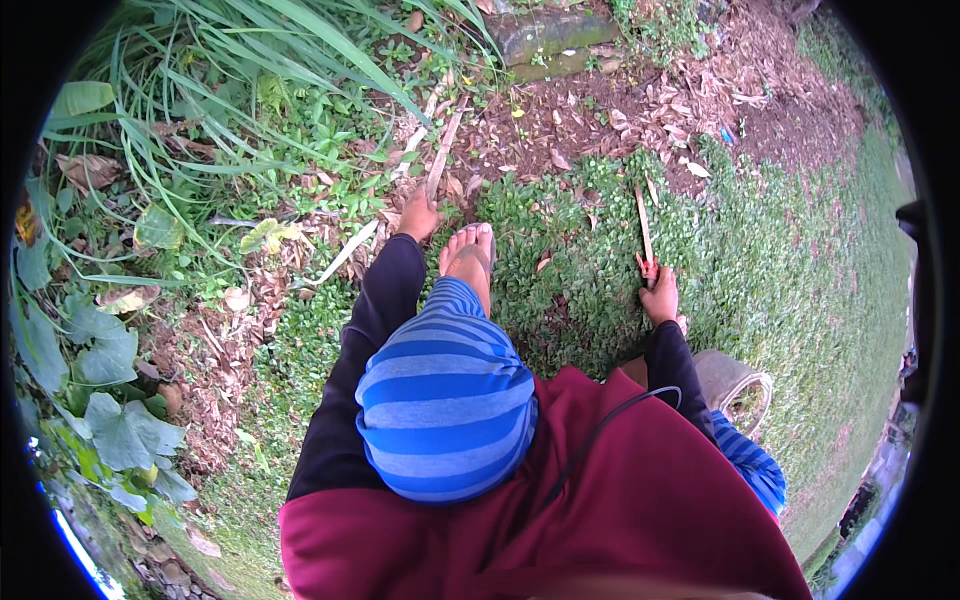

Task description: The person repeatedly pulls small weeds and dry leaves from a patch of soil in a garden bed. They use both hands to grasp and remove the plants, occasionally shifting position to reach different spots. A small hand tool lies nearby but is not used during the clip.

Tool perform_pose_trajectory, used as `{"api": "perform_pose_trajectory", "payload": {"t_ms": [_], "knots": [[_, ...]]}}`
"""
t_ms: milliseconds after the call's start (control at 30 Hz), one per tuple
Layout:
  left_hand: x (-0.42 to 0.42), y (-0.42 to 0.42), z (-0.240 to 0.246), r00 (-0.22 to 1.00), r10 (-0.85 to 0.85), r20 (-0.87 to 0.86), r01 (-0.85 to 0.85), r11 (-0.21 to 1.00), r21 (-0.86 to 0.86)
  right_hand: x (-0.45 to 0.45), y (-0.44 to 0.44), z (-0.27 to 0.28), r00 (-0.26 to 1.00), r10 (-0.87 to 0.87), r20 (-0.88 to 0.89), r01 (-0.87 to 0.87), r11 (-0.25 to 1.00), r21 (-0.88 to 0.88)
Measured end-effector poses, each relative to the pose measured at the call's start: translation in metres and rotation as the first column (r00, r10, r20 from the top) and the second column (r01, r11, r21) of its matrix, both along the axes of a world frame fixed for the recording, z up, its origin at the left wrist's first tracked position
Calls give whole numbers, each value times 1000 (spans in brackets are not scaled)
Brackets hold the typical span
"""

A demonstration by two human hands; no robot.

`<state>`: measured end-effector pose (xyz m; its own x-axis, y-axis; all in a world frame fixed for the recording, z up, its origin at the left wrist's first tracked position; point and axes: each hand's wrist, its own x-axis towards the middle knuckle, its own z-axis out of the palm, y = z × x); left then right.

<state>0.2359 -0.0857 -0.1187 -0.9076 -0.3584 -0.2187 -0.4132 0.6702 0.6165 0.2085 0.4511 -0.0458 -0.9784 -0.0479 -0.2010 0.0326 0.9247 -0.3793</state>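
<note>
In front of my foot, my left hand (418, 216) grips the lower end of a flat, brown strip (448, 142), perhaps wood or a dry stalk, which points away from me over leaf litter. My right hand (661, 295) is closed on the handle of a narrow blade (643, 221) with red material wrapped around its base. The blade lies over low green plants, its tip pointing away. My foot in a flip-flop (469, 251) stands between the hands, nearer the left one. A pale dry strip (346, 251) lies left of my left hand.
Long grass-like leaves (247, 97) hang over the upper left, with broad-leaved plants (124, 427) below. A mossy stone or concrete edge (559, 45) lies ahead, beside dry leaves (667, 105). A worn, light-coloured bucket (724, 379) lies on its side by my right knee.
</note>
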Motion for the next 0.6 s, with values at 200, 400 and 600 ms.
{"api": "perform_pose_trajectory", "payload": {"t_ms": [200,400,600], "knots": [[-19,15,-18,979,59,193,-71,996,53,-2,-6,3,1000,-3,18,3,999,45],[-17,16,10,995,82,57,-92,977,194,0,-8,8,1000,-19,22,18,997,69],[-16,20,68,996,83,22,-85,924,372,0,-14,11,996,-76,49,70,990,121]]}}
